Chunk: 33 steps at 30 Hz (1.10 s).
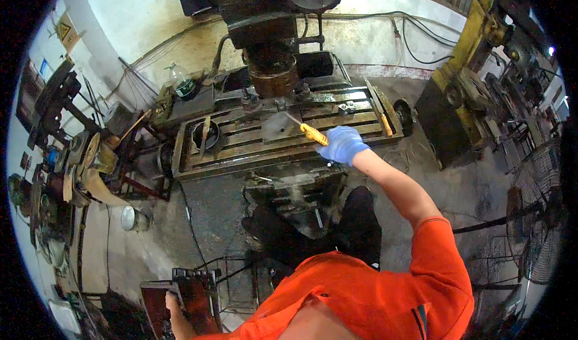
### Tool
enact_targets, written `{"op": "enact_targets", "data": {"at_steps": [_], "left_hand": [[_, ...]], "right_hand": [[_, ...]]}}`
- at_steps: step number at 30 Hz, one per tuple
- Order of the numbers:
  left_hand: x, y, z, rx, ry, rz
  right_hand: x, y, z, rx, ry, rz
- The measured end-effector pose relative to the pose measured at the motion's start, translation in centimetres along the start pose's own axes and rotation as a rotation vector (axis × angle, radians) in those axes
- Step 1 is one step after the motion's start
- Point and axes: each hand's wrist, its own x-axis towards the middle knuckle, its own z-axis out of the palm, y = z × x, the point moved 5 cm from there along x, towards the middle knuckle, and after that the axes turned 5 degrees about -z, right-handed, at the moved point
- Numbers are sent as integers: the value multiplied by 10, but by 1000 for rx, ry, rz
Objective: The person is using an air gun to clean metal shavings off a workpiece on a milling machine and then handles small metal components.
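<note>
My right hand (344, 145), in a pale blue glove, is closed round the ribbed yellow handle of what looks like a screwdriver (313, 133). Its thin metal shaft points up and left over a flat grey metal plate (276, 128) on the slotted machine table (241, 153). Whether the tip touches the plate, I cannot tell. Above the plate hangs the machine's dark spindle head (274, 78). Down at the lower left, my left hand (173, 301) lies on a dark red box-like surface (201, 304); its fingers are too small and dark to make out.
A file with a wooden handle (385, 123) lies at the table's right end. On its left stands a black bowl (197, 136) with a flat wooden-handled tool across it. A metal can (128, 218) is on the floor; a fan (533, 219) stands at right.
</note>
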Motion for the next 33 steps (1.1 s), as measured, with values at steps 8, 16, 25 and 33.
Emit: {"op": "enact_targets", "data": {"at_steps": [8, 16, 25, 33], "left_hand": [[6, -5, 7, -1, 86, 96], [5, -35, 10, -106, 402, 198], [-103, -26, -133, -1951, 75, 381], [-207, 206, -201, -1942, -371, 770]], "right_hand": [[82, -13, 10, 109, 41, 97], [7, -7, 19, 80, -105, -44], [-90, -24, 51, 144, -211, -282], [-108, -102, 36, 192, -69, -560]]}}
